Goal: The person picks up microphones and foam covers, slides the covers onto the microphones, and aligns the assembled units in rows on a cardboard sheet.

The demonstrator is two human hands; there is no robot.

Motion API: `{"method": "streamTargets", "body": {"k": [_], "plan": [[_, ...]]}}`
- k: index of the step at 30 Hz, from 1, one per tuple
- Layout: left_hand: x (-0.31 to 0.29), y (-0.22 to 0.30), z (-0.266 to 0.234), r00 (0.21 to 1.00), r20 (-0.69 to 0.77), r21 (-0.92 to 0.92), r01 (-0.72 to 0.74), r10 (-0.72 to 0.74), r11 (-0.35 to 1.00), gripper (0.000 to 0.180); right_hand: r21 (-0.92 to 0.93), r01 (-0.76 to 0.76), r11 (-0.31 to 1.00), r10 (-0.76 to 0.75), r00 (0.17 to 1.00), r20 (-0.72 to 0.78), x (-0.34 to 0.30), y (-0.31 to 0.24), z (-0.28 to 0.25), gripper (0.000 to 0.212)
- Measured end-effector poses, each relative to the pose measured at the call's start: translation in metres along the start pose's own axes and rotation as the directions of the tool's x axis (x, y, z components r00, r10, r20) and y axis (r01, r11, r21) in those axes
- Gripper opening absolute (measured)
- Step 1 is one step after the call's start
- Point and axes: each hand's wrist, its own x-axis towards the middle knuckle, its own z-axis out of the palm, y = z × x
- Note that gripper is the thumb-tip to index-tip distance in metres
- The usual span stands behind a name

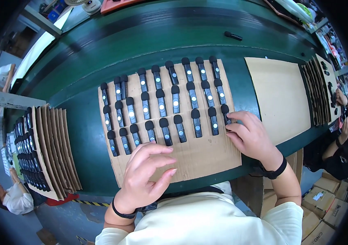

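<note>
Small black clip-on microphones with foam tops and a pale round spot (175, 99) lie in three rows on a sheet of brown cardboard (206, 157). At the right end of the nearest row, my right hand (250, 136) grips one microphone (225, 109) between thumb and fingers; its lower part is partly hidden by them. My left hand (143, 169) hovers over the sheet's near left part, fingers apart and holding nothing. It covers a little of the nearest row. One microphone (123, 86) in the far row sits tight against its neighbour.
A bare cardboard sheet (282, 98) lies to the right on the green table (88, 139). Stacked sheets stand at the far left (55, 151) and right (314, 90). A lone microphone (233, 36) lies farther back. People work at both sides; boxes (321, 200) fill the floor lower right.
</note>
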Motion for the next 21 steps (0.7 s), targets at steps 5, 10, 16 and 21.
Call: {"method": "streamTargets", "body": {"k": [5, 10, 16, 21], "plan": [[0.003, -0.001, 0.000, 1.000, 0.010, -0.003, 0.002, -0.002, 1.000, 0.021, 0.051, -0.053, 0.997, 0.057, 0.995, -0.079, 0.022, 0.026, -0.022, 0.026], [0.005, -0.002, 0.001, 1.000, 0.018, -0.015, 0.004, -0.004, 1.000, 0.022, 0.219, -0.280, 0.935, 0.307, 0.947, -0.098, 0.068, 0.106, -0.023, 0.025], [0.004, -0.003, -0.001, 1.000, -0.007, 0.013, 0.018, -0.018, 1.000, 0.021, 0.036, -0.418, 0.908, 0.415, 0.886, -0.207, 0.139, 0.199, -0.001, 0.029], [0.006, -0.003, -0.002, 0.999, -0.020, 0.009, 0.039, -0.039, 0.999, 0.020, -0.346, -0.377, 0.859, 0.309, 0.921, -0.237, 0.157, 0.244, 0.015, 0.027]]}}
